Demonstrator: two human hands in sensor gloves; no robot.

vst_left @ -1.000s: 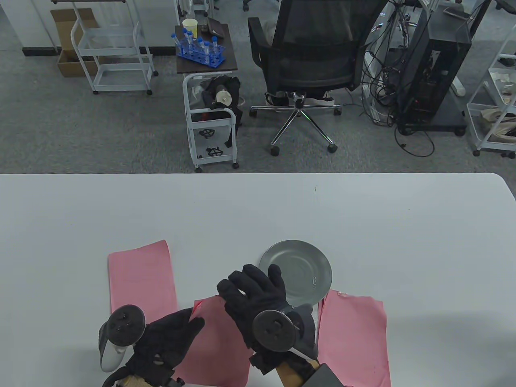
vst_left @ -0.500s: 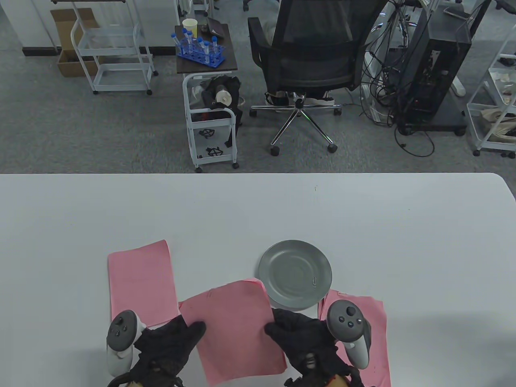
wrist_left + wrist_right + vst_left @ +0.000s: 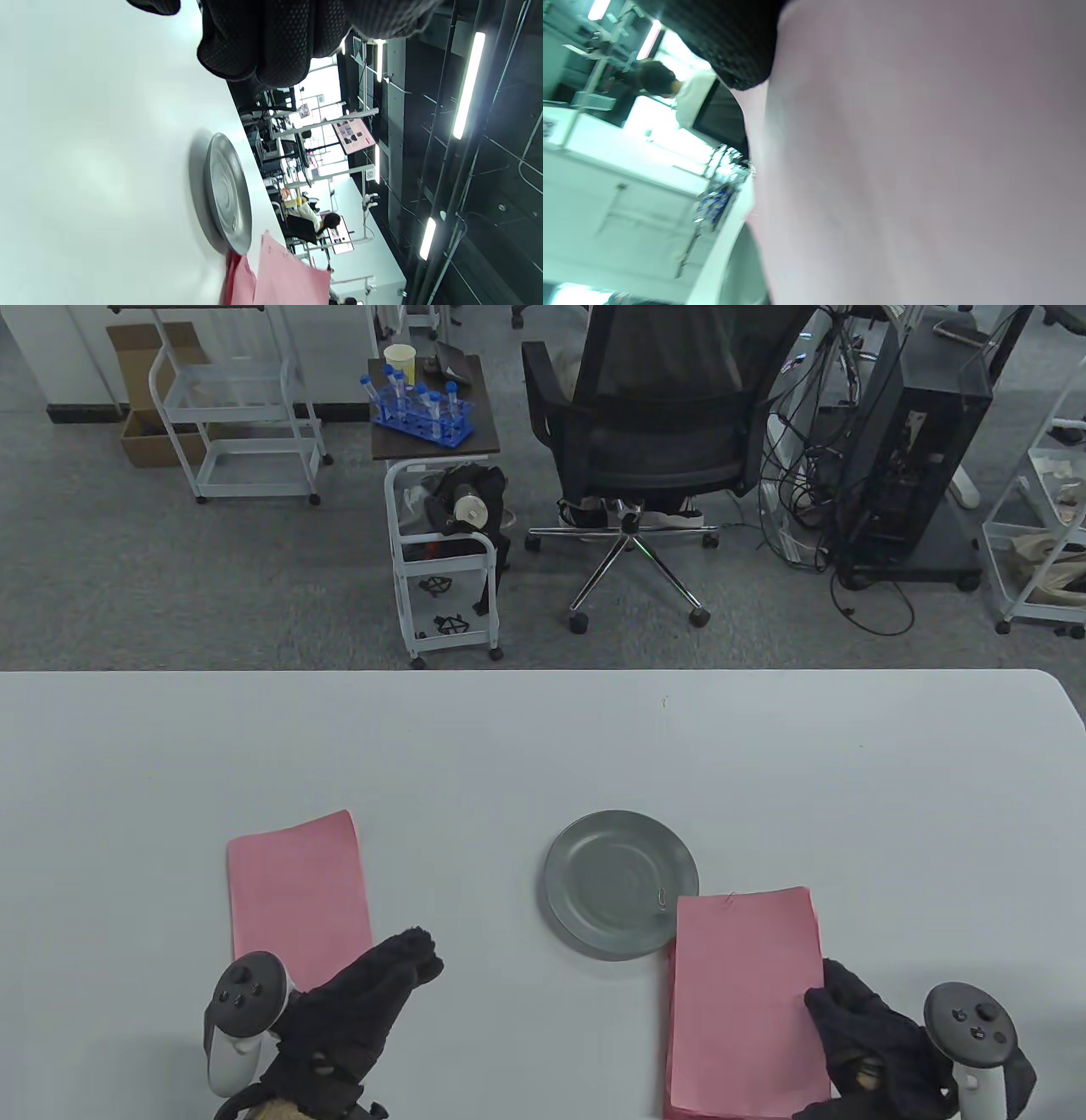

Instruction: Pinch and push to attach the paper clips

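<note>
A grey metal plate [image 3: 594, 857] sits at the table's middle with one paper clip [image 3: 661, 897] near its right rim. My right hand [image 3: 830, 997] grips the right edge of a pink sheet [image 3: 742, 993], which lies on the right pink stack and overlaps the plate's rim. A small clip [image 3: 728, 897] shows at that sheet's top edge. The right wrist view is filled by the pink sheet [image 3: 903, 169] under my fingertips [image 3: 734, 46]. My left hand [image 3: 416, 954] is empty, beside the left pink stack [image 3: 293, 882]. The left wrist view shows the plate [image 3: 227, 195] and the pink paper [image 3: 288, 275].
The white table's far edge [image 3: 543, 672] runs across the view's middle. Beyond it stand an office chair [image 3: 653, 432], a small white cart [image 3: 441, 560] and a computer tower [image 3: 916, 449].
My right hand carried the pink sheet from the table's middle to the right stack. My left hand let go of it and stayed at the left. Earlier the right hand reached toward the plate.
</note>
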